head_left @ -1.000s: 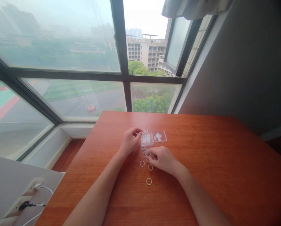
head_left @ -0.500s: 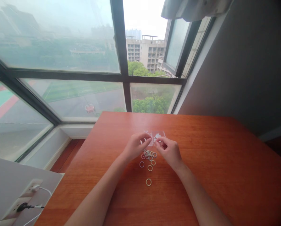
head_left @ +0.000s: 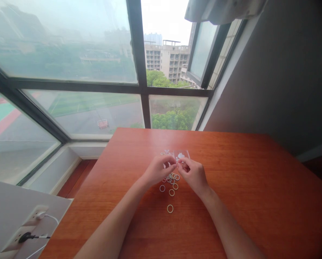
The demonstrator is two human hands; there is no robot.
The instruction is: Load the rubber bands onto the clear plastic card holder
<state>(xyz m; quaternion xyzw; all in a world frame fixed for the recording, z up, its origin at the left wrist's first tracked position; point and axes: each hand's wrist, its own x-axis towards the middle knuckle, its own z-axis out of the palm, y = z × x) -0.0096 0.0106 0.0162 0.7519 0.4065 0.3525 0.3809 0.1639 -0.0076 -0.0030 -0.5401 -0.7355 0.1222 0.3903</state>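
Observation:
My left hand [head_left: 161,168] and my right hand [head_left: 192,172] meet over the middle of the table, fingertips nearly touching. Each is closed in a pinch. A small pale ring [head_left: 177,165] shows in part between the fingertips; the fingers hide most of it. Just below the hands lies a loose cluster of thin pastel rings [head_left: 173,176], some overlapping. Nearer to me are a lilac ring [head_left: 162,191], a few pale ones and a yellowish ring [head_left: 170,212]. Behind my fingers stands a clear plastic tray or packet [head_left: 188,154] with small whitish bits in it, partly covered.
The reddish-brown wooden table [head_left: 244,187] extends widely to both sides. Windows [head_left: 77,115] with dark frames stand beyond its far edge. At the lower left, a wall socket [head_left: 17,237] holds a black plug and a white cable.
My left hand has moved slightly right and down, and its fingertips have closed in against those of my right hand at the small ring. My right hand has barely moved.

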